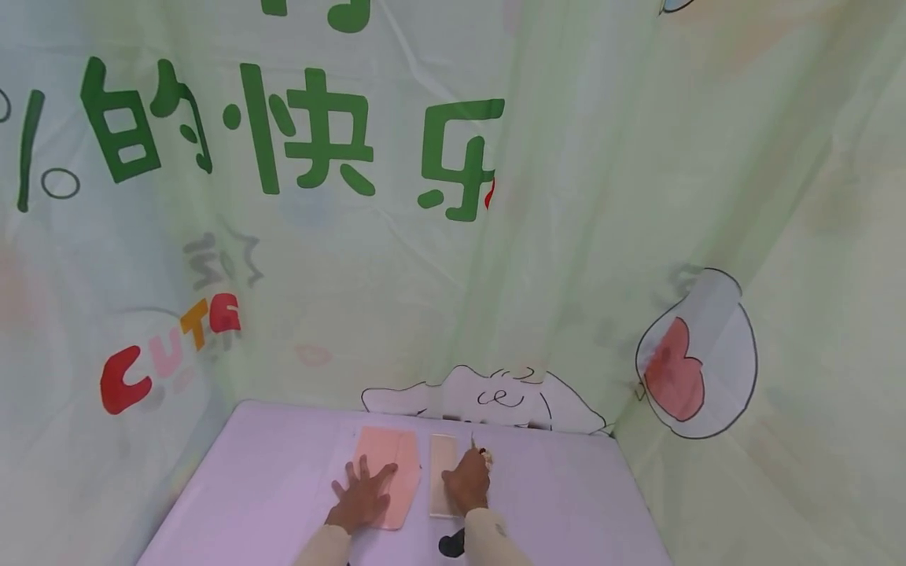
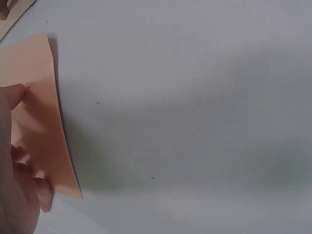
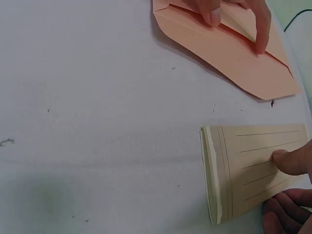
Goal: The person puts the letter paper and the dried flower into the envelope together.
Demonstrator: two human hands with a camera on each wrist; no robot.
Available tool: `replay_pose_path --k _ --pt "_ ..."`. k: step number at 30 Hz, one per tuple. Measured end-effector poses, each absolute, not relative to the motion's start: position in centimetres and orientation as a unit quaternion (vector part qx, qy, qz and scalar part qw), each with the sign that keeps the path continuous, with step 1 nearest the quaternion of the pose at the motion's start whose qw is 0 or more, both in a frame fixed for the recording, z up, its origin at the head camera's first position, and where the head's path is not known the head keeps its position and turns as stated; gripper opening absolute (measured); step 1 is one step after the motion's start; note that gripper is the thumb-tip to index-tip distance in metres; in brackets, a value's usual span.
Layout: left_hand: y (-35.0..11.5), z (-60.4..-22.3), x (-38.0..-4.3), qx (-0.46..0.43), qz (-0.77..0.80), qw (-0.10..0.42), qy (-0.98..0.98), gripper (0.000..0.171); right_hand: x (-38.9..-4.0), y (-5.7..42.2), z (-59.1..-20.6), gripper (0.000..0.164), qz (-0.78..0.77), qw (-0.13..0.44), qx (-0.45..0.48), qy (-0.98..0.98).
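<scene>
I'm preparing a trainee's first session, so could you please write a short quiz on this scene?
1. Which hand touches the pink envelope?
2. True or false: the folded lined paper lies on top of the envelope.
3. Fill in the blank: in the right wrist view, the right hand's ____ rests on the paper's lined face.

Key: 1. The left hand. 2. False; they lie apart on the table. 3. Thumb.

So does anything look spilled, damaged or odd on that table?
Nothing looks spilled or torn. Small dark specks dot the pale tabletop near the pink envelope, and a squiggly mark sits farther off; against the pale surface they look like stray bits.
</scene>
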State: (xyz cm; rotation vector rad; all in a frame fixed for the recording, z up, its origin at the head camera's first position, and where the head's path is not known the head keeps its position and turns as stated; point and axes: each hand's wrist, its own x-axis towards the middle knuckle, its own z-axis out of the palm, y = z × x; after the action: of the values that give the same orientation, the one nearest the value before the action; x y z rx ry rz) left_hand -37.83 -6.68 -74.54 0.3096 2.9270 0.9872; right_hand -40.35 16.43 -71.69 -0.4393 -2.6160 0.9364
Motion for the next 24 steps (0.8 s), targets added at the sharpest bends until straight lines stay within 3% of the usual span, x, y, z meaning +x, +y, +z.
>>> replay_pose_path --k 8,24 --pt "-6.5 -74.5 -38.0 0.087 0.311 0.036 0.946 0.058 -40.5 15.3 -72.1 0.020 0.272 0.210 -0.150 -0.927" --pt "-6.5 -73.4 -37.4 0.094 0.309 0.040 0.946 0.058 -40.8 15.8 -71.0 0.032 0.385 0.117 -0.258 -0.878"
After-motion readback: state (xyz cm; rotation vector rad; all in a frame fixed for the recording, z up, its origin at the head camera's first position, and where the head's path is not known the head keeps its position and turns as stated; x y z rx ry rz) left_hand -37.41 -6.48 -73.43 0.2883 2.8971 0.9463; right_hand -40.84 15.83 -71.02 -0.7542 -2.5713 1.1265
